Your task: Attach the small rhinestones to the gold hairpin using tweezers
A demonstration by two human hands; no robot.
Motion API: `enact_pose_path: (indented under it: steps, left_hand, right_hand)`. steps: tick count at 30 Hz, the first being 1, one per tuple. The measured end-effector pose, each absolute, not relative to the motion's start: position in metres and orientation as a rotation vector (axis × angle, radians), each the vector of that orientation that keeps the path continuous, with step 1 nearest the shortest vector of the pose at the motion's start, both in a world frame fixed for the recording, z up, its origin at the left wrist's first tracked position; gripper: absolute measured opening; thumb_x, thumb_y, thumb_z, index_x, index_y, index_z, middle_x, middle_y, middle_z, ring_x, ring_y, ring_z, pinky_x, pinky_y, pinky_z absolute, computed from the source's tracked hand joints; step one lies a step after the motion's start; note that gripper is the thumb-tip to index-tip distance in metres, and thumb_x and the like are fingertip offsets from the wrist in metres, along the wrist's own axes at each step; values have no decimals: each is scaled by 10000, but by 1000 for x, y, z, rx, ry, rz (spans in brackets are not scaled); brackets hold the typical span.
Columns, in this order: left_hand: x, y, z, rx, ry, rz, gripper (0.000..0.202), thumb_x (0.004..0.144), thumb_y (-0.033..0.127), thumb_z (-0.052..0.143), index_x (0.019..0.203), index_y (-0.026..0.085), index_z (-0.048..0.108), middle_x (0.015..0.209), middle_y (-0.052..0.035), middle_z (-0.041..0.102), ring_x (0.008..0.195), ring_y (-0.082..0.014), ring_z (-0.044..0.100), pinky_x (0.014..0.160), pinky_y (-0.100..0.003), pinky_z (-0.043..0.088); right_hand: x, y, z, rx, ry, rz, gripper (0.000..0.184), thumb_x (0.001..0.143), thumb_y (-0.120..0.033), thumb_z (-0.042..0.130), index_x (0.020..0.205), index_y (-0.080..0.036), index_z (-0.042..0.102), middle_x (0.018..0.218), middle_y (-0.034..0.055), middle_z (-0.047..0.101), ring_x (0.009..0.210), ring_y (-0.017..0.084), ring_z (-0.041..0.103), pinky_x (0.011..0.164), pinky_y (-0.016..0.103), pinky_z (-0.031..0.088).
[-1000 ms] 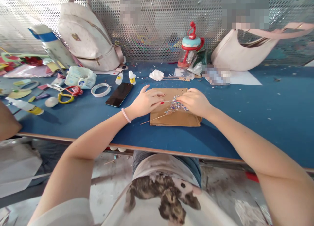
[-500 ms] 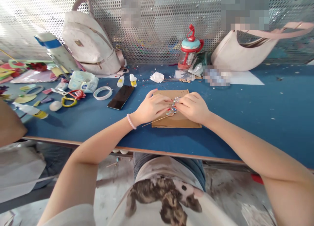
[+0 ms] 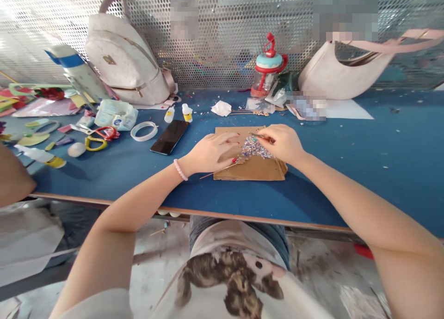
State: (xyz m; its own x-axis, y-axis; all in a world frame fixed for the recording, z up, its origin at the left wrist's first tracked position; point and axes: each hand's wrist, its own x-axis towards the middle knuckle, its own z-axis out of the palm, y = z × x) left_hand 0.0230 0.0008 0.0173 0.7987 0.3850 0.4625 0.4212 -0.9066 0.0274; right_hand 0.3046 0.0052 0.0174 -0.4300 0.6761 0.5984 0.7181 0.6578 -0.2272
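A heap of small glittery multicoloured beads or stones (image 3: pixel 256 149) lies on a piece of brown cardboard (image 3: pixel 249 172). My left hand (image 3: pixel 212 151) rests over the cardboard's left side with its fingers apart. Beside its thumb is a thin stick (image 3: pixel 218 170) with a small ornament at its tip; whether the thumb presses on it I cannot tell. At the heap's upper right, my right hand (image 3: pixel 286 144) is closed on dark, slim tweezers (image 3: pixel 262 137), their tips pointing left above the beads.
Left of the cardboard lie a phone (image 3: pixel 169 137), a tape roll (image 3: pixel 144 131), scissors (image 3: pixel 100 136) and small glue bottles (image 3: pixel 187 112). Behind are a backpack (image 3: pixel 125 60), a cup (image 3: pixel 267 67) and a handbag (image 3: pixel 350 76). Another person's arm (image 3: pixel 14 178) is at far left.
My right hand has moved right and up, away from my left fingers, uncovering the bead heap; the tweezers now show in it. My left fingers have spread and drawn slightly left.
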Motion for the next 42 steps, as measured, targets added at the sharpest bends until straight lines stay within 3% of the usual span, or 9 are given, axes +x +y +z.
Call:
enact_pose_path:
  steps: [6,10,13,17,21,26,29,36,42]
  left_hand:
    - [19,0,24,-3016,-539,-594,238,972,332,544,1028,197,731,1284,-77,715,1056,-218,717,894,-347,542]
    - [20,-4,25,-3048,-557,-451,278,952,324,530,753,189,670,1116,-54,732,878,-177,702,755,-303,504]
    - [20,-6,25,-3044,-650,-339,244,959,338,543,803,185,652,926,-35,692,718,-144,632,613,-272,424]
    - [19,-6,27,-3076,-730,-218,112,939,262,603,890,168,636,868,2,659,671,-120,563,605,-239,395]
    - [15,-4,31,-3098,-801,-196,38,897,183,598,904,177,635,867,10,670,672,-121,554,614,-242,381]
    - [10,0,30,-3120,-818,-188,93,860,120,583,901,188,632,875,16,671,670,-114,546,613,-245,372]
    - [9,2,29,-3139,-794,-175,19,927,169,621,942,164,633,901,8,660,695,-116,554,652,-246,433]
    - [10,4,26,-3200,-708,-175,129,1000,275,629,1001,147,643,960,-14,662,768,-129,600,732,-285,524]
    - [13,5,25,-3238,-639,-182,122,938,151,567,1012,173,660,984,-16,680,783,-135,605,724,-263,474]
  right_hand:
    - [302,-1,22,-1125,-2107,291,247,899,-425,627,942,-202,724,752,32,725,621,147,588,594,309,445]
    - [300,-2,23,-1080,-2172,481,265,891,-445,642,907,-202,747,753,34,741,602,139,595,569,293,450]
    - [300,0,24,-1032,-2234,547,296,884,-476,662,826,-202,756,759,40,744,591,134,581,569,290,441]
    - [303,4,24,-989,-2284,555,328,881,-514,668,813,-206,759,843,62,759,694,167,642,652,315,481]
    - [304,8,21,-1013,-2270,506,328,888,-516,661,818,-211,757,896,83,774,820,214,691,767,359,510]
    - [310,15,16,-1112,-2198,442,328,882,-509,669,815,-200,756,902,92,776,746,203,669,685,355,495]
    - [317,19,14,-1167,-2151,411,322,863,-501,692,814,-191,761,883,92,770,687,184,643,659,353,493]
    - [323,25,14,-1213,-2135,449,271,811,-471,724,798,-206,779,842,76,775,670,181,650,634,347,505]
    - [323,22,18,-1168,-2145,528,263,781,-470,741,791,-210,779,829,76,771,712,197,664,644,350,509]
